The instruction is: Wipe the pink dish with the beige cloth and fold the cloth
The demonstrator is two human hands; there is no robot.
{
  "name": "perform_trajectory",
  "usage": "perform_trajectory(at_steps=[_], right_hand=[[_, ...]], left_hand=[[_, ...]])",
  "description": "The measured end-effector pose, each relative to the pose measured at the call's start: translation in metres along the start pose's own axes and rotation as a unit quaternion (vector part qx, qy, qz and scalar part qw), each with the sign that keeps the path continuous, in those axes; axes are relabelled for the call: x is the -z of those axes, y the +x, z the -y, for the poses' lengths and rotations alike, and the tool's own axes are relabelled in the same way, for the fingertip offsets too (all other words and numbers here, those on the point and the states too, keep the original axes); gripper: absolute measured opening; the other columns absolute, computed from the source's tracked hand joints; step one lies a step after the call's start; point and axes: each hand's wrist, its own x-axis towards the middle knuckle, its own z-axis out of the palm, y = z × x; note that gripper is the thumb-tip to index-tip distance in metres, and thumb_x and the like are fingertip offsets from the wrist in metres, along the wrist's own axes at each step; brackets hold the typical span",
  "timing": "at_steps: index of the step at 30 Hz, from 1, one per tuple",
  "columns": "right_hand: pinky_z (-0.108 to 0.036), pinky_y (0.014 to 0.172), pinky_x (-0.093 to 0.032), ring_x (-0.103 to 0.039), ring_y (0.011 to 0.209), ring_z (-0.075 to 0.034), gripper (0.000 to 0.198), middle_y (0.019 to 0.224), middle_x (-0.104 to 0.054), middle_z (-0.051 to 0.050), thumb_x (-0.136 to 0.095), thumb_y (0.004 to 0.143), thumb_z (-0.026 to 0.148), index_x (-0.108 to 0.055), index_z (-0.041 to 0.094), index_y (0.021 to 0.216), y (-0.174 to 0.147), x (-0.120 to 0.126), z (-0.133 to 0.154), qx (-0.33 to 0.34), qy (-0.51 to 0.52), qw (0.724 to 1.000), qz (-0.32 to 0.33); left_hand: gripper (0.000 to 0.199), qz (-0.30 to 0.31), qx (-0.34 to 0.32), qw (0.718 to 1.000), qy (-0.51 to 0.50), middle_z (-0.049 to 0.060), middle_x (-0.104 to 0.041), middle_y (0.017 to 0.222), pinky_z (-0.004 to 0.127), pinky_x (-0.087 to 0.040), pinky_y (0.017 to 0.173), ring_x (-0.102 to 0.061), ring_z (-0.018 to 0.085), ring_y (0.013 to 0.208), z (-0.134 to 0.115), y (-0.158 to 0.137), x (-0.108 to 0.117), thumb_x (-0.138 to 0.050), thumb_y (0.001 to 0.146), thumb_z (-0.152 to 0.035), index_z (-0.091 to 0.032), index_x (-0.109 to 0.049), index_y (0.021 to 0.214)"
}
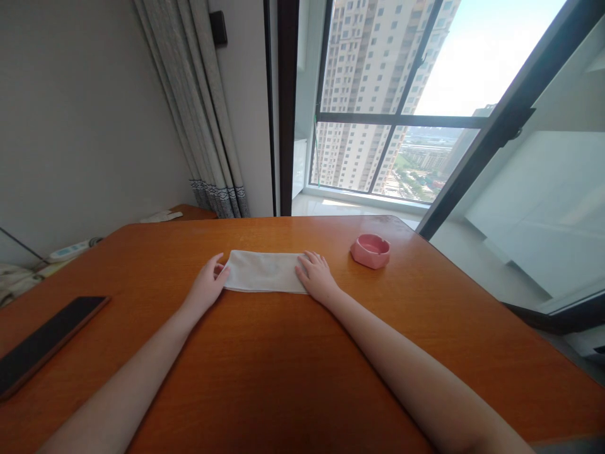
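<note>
A folded white cloth [265,271] lies flat on the wooden table in front of me, a long strip running left to right. At its left end is my left hand [209,279], fingers slightly bent and apart, with the thumb side touching the cloth's edge. My right hand [319,276] rests palm down over the right end, its fingers spread flat on the fabric. To the right of that hand stands a pink faceted ashtray [371,251], apart from both hand and cloth.
The brown table [269,366] has a far edge just beyond the cloth. A dark flat slab with a brown edge [47,340] lies at the left. A white power strip [70,250] sits beyond the left edge. Curtain [198,113] and window [397,120] are behind.
</note>
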Motion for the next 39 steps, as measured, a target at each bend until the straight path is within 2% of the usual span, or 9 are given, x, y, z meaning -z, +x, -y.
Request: perform_trajectory(at_steps=[5,8,10,15,17,21,25,34,39], right_hand=[[-0.051,0.107,-0.017,-0.025,0.133,-0.032,0.049,0.144,-0.034,-0.01,-0.036,0.09,0.044,-0.045,0.02,0.132,0.0,-0.001,0.001,0.004,-0.007,1.0,0.025],[-0.05,0.107,-0.019,-0.029,0.131,-0.03,0.046,0.141,-0.039,-0.01,-0.04,0.089,0.042,-0.049,0.02,0.128,0.0,-0.001,-0.001,0.006,0.007,1.0,0.008],[-0.048,0.107,-0.02,-0.037,0.126,-0.026,0.04,0.135,-0.046,-0.009,-0.04,0.089,0.038,-0.053,0.02,0.122,0.001,0.001,-0.002,0.008,0.031,0.999,-0.011],[-0.046,0.108,-0.019,-0.045,0.119,-0.019,0.032,0.128,-0.053,-0.007,-0.044,0.088,0.029,-0.055,0.023,0.117,0.0,0.002,0.003,0.075,0.082,0.994,0.005],[-0.044,0.108,-0.021,-0.043,0.122,-0.019,0.033,0.132,-0.05,-0.006,-0.047,0.086,0.031,-0.056,0.023,0.118,-0.001,0.0,0.008,0.112,0.089,0.99,0.019],[-0.038,0.105,-0.028,-0.044,0.12,-0.021,0.045,0.129,-0.052,-0.009,-0.053,0.082,0.034,-0.05,0.019,0.124,-0.001,-0.005,0.016,0.127,0.101,0.987,-0.004],[-0.035,0.103,-0.032,-0.046,0.119,-0.021,0.063,0.127,-0.053,-0.013,-0.056,0.078,0.027,-0.036,0.01,0.135,0.001,-0.009,0.013,0.104,0.137,0.985,-0.013],[-0.035,0.105,-0.031,-0.044,0.121,-0.021,0.057,0.131,-0.049,-0.016,-0.048,0.079,0.019,-0.038,0.007,0.134,0.004,-0.01,0.012,0.089,0.152,0.984,-0.005],[-0.034,0.104,-0.032,-0.041,0.122,-0.018,0.048,0.129,-0.047,-0.013,-0.035,0.083,0.012,-0.044,0.014,0.13,0.001,-0.002,0.012,0.042,0.165,0.981,-0.09]], left_hand=[[0.058,0.088,-0.025,0.987,0.131,0.014,-0.056,0.125,0.04,-0.043,0.091,-0.055,0.03,0.111,-0.007,-0.007,0.0,-0.04,0.082,-0.045,-0.017,-0.043,0.133],[0.053,0.112,-0.031,0.985,0.127,0.011,-0.058,0.124,0.038,-0.045,0.089,-0.057,0.029,0.109,-0.008,-0.008,0.002,-0.043,0.081,-0.042,-0.022,-0.047,0.13],[0.047,0.067,-0.031,0.993,0.09,0.009,-0.061,0.12,0.035,-0.046,0.088,-0.059,0.026,0.105,-0.005,-0.005,0.008,-0.045,0.08,-0.039,-0.021,-0.053,0.123],[0.035,-0.194,-0.051,0.979,0.033,0.008,-0.061,0.104,0.034,-0.047,0.084,-0.058,0.022,0.093,-0.011,-0.004,0.023,-0.045,0.082,-0.032,-0.018,-0.057,0.111],[0.034,-0.222,-0.102,0.97,0.009,0.008,-0.057,0.104,0.034,-0.047,0.085,-0.055,0.021,0.094,-0.026,-0.01,0.019,-0.044,0.084,-0.029,-0.018,-0.054,0.114],[0.036,-0.066,-0.261,0.963,-0.002,0.007,-0.057,0.105,0.037,-0.043,0.091,-0.053,0.02,0.097,-0.064,-0.025,-0.015,-0.041,0.086,-0.02,-0.02,-0.048,0.121],[0.039,0.098,-0.375,0.922,0.011,0.008,-0.059,0.107,0.037,-0.043,0.091,-0.053,0.02,0.099,-0.083,-0.033,-0.045,-0.038,0.086,-0.014,-0.022,-0.048,0.122],[0.035,0.13,-0.42,0.898,0.013,0.008,-0.059,0.107,0.031,-0.044,0.088,-0.052,0.017,0.099,-0.085,-0.042,-0.046,-0.036,0.088,-0.013,-0.021,-0.051,0.118],[0.035,0.162,-0.426,0.89,-0.001,0.008,-0.061,0.104,0.03,-0.047,0.084,-0.056,0.017,0.094,-0.089,-0.047,-0.044,-0.042,0.085,-0.017,-0.021,-0.05,0.12]])
